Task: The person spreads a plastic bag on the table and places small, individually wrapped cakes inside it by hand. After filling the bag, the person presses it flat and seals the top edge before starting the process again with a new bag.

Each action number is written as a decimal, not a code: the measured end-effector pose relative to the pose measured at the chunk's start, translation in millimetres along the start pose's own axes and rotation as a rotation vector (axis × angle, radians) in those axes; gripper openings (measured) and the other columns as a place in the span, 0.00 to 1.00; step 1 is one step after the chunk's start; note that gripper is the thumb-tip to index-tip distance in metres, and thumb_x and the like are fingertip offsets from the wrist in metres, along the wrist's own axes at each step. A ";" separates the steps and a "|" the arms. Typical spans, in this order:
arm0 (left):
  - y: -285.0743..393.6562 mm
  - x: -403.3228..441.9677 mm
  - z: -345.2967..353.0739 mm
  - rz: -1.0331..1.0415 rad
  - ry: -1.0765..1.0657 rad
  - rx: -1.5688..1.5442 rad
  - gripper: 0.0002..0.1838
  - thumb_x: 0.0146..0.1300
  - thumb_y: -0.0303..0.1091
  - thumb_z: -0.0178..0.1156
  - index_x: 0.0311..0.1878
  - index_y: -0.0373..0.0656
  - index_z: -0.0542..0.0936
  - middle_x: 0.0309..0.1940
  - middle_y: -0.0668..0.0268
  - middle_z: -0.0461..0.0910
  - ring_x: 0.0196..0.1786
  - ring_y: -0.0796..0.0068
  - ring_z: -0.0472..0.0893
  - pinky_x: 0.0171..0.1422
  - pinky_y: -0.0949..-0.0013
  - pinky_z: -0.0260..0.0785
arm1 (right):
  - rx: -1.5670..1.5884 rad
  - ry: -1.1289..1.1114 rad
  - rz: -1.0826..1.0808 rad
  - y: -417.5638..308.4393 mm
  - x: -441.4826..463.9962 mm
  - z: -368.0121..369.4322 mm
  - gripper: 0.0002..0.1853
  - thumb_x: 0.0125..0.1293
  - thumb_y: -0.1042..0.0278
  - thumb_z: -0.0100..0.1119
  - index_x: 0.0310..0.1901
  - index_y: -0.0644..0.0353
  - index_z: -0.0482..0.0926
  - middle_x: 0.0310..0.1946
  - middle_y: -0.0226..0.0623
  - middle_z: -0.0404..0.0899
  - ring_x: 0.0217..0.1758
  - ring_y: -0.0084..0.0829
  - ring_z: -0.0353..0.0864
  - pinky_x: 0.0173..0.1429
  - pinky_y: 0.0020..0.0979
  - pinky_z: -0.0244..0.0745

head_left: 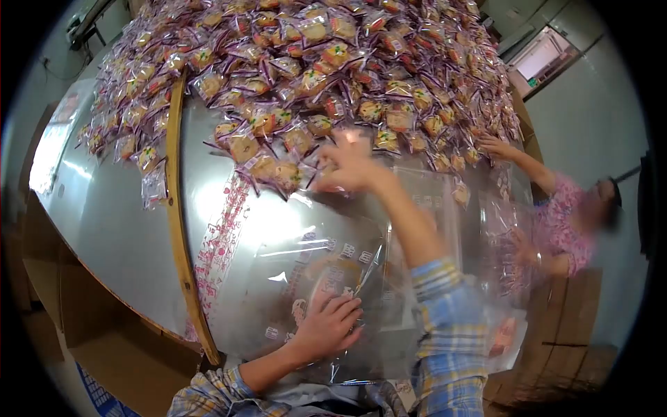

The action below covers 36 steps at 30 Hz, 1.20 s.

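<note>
My left hand (326,323) lies on a clear printed plastic bag (347,257) near the front edge of the metal table (118,222). Its fingers are spread, palm down. Farther forward, my right hand (347,163) reaches to the near edge of a large heap of individually wrapped cookies (313,76). That hand is blurred, with its fingers partly apart over the packets, and whether it holds one cannot be made out. Red and pink printing shows on a strip of plastic (222,243) to the left of the bag.
A long wooden strip (179,208) lies across the table on the left. At the right, a co-worker (573,215) in a pink patterned top reaches one hand to the heap, the other near clear bags (504,243). Cardboard boxes (118,354) stand below the left edge.
</note>
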<state>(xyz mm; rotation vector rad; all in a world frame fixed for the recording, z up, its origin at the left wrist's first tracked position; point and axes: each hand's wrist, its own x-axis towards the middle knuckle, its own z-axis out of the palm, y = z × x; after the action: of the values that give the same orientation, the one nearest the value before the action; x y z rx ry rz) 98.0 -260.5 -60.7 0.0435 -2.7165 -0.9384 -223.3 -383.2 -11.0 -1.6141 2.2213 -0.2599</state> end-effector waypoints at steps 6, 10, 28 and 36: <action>-2.5 -5.9 0.4 0.004 -0.032 -0.011 0.21 0.64 0.46 0.68 0.55 0.45 0.84 0.65 0.65 0.80 0.69 0.65 0.74 0.80 0.50 0.56 | 0.073 0.133 0.125 -18.2 28.1 19.5 0.53 0.44 0.40 0.76 0.72 0.52 0.68 0.69 0.56 0.69 0.72 0.61 0.69 0.75 0.53 0.68; -3.8 -2.1 -0.9 0.016 -0.002 -0.011 0.21 0.64 0.45 0.67 0.54 0.43 0.84 0.63 0.64 0.81 0.69 0.64 0.74 0.80 0.50 0.56 | -0.173 0.012 0.257 -30.5 17.9 -11.5 0.59 0.41 0.40 0.79 0.79 0.44 0.66 0.70 0.59 0.65 0.72 0.63 0.67 0.76 0.53 0.66; -5.4 -6.9 -0.4 -0.001 0.075 -0.122 0.18 0.60 0.43 0.69 0.49 0.42 0.84 0.54 0.62 0.81 0.61 0.61 0.77 0.76 0.50 0.60 | 0.014 -0.095 -0.077 -121.7 -2.6 10.0 0.53 0.38 0.33 0.81 0.68 0.48 0.76 0.83 0.60 0.44 0.85 0.67 0.48 0.84 0.58 0.52; -10.1 -11.5 4.3 -0.004 0.217 -0.130 0.19 0.55 0.45 0.69 0.45 0.43 0.84 0.49 0.65 0.82 0.60 0.62 0.77 0.80 0.47 0.55 | -0.134 -0.074 0.089 -156.8 22.3 19.0 0.51 0.37 0.41 0.80 0.67 0.51 0.79 0.74 0.65 0.59 0.79 0.72 0.56 0.77 0.60 0.66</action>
<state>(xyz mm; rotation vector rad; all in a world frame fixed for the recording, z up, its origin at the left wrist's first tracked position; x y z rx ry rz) 107.4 -264.6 -72.9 0.1186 -2.4537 -1.0438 -84.6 -453.5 24.6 -1.5601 2.2896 -0.0270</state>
